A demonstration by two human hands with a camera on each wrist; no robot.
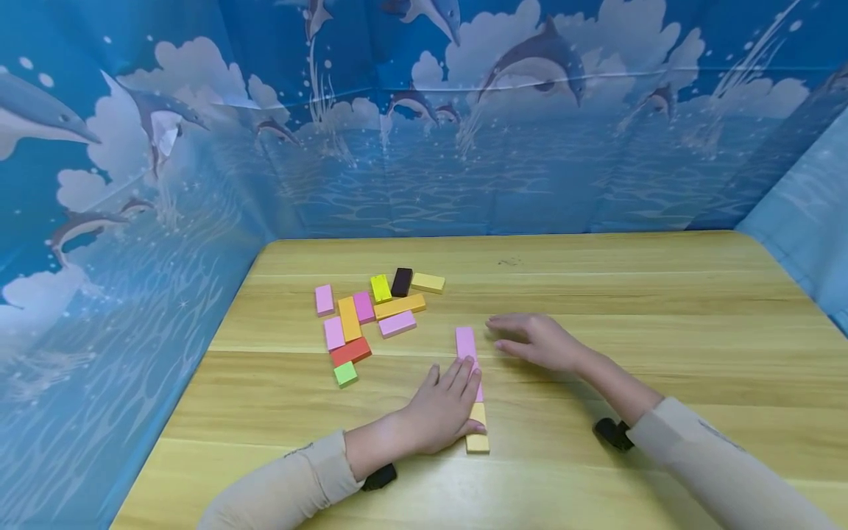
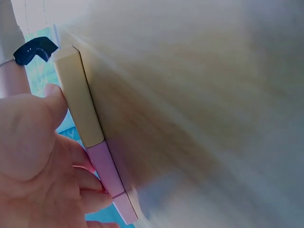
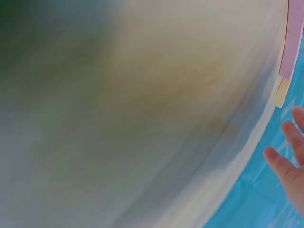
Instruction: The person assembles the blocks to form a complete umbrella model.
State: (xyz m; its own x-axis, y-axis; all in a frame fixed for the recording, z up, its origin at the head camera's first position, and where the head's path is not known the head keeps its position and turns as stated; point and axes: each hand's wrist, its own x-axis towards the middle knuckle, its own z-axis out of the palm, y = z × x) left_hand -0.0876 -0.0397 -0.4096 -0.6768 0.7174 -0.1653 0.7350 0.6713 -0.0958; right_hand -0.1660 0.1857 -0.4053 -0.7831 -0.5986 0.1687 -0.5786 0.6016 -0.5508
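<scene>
Pink and pale yellow blocks lie end to end in a straight row on the table. A pink block (image 1: 466,341) forms the far end and a pale yellow block (image 1: 478,443) the near end. My left hand (image 1: 442,409) lies across the row, straight fingertips on the pink part and thumb on the yellow block, hiding some of both. In the left wrist view its fingers touch the side of the row, where a pink block (image 2: 105,166) meets the yellow one (image 2: 78,97). To the right of the far end, my right hand (image 1: 543,342) holds nothing, fingers loosely extended.
Loose blocks lie left of the row, among them a red block (image 1: 351,352), a green block (image 1: 346,375), an orange block (image 1: 350,319) and a black block (image 1: 401,282). Blue dolphin-print cloth (image 1: 424,184) stands behind the wooden table (image 1: 662,309) and along its left side.
</scene>
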